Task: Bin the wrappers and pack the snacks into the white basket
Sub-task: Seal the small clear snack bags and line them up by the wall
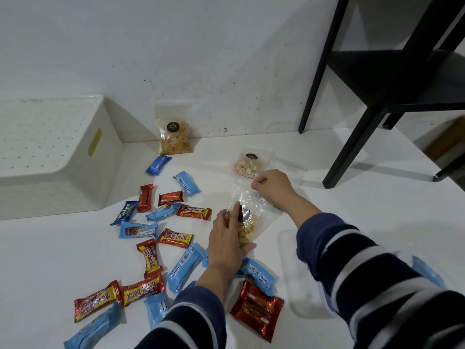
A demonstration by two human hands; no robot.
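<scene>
Down on the white floor [352, 197], both hands are on a clear bag [247, 217] of pale round snacks. Left hand [227, 240] cups the full bottom end, fingers fairly straight along the side, thumb under it. Right hand [273, 183] pinches the top edge between curled fingers and thumb, bag stretched between them.

Risks now: if that top seal is open, any tilt could spill nuts among the bars [176, 238]. I can't tell whether it's sealed. The thin plastic could also slip out of that small pinch.

White basket [75, 157] sits far left against the wall, well apart from the bag, so the carry crosses the whole scatter. Two more clear bags wait: one of sticks [176, 137] leaning on the wall, one of pastel puffs [247, 163] just beyond the right hand.

Hard to read: no bin shows anywhere. Empty wrappers and full bars look alike from here. A blue pack [427, 273] hides partly behind the right sleeve, and the basket's inside isn't visible.
</scene>
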